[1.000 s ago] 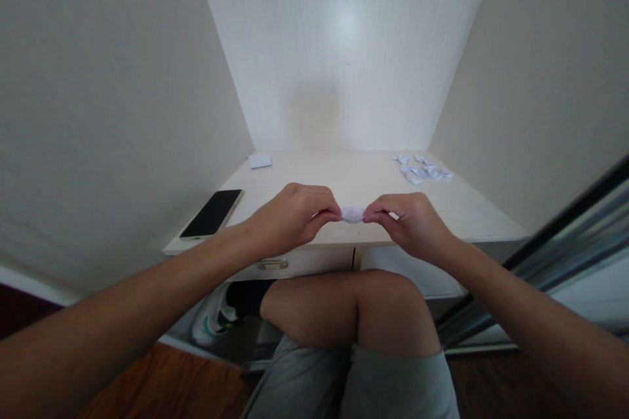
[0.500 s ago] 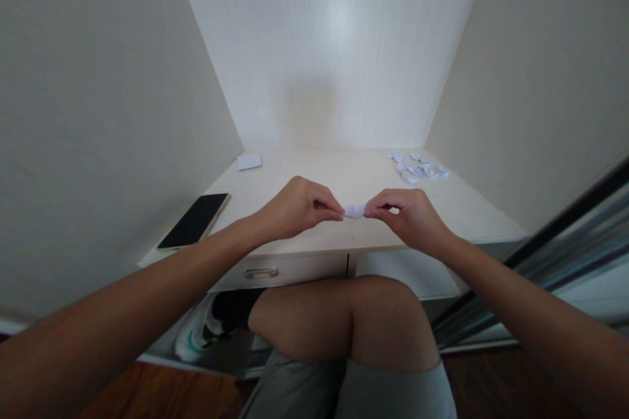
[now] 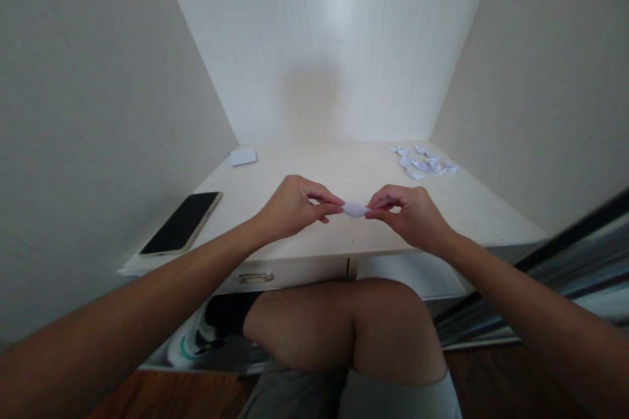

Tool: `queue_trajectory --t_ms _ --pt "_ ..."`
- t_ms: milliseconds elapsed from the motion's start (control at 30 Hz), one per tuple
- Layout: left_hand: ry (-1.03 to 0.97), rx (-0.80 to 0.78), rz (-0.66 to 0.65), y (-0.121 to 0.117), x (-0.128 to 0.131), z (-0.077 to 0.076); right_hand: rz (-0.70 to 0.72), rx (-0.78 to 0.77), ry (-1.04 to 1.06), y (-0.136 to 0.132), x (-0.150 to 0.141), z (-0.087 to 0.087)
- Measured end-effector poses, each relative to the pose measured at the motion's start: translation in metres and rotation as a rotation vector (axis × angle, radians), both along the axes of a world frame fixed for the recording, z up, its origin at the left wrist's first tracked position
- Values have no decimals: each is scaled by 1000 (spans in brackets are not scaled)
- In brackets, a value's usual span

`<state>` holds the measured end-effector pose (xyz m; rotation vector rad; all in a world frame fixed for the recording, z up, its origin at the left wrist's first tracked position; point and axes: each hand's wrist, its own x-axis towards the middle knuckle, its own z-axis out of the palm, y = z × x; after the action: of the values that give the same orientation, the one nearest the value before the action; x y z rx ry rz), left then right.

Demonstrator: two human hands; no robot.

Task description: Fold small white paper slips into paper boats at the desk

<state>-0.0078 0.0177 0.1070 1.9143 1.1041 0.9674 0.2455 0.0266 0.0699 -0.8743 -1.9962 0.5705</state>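
Between my two hands a small white piece of paper (image 3: 354,210), twisted at its ends, is stretched above the desk's front part. My left hand (image 3: 301,207) pinches its left end between thumb and fingers. At the other end my right hand (image 3: 401,211) has the same kind of pinch, fingers closed. Several similar twisted white paper pieces (image 3: 428,164) lie in a loose pile at the back right of the desk (image 3: 304,177). The exact fold of the held piece is too small to make out.
A dark-screened phone (image 3: 181,224) lies at the desk's left edge. Behind it, in the back left corner, is a small white stack of paper (image 3: 243,157). Walls close in the desk on both sides. Under the desktop sits a drawer with a metal handle (image 3: 255,277), above my crossed legs.
Both hands still pinch the white paper, and its middle looks a little wider and more puffed. My left fingers have shifted slightly. The view has moved a bit closer to the desk.
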Motion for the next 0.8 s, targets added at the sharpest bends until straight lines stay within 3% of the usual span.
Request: queue_trajectory --t_ms 133,333,600,800 --pt "-50 -58 -84 10 1 -8 11 -58 -31 6 5 -5" --pt "-83 -96 -107 17 3 -16 16 -137 22 10 10 -7" --pt "-91 -103 8 16 10 -18 22 -290 218 14 11 -12" --pt "-131 -88 10 13 15 -17 65 -381 371 13 10 -11"
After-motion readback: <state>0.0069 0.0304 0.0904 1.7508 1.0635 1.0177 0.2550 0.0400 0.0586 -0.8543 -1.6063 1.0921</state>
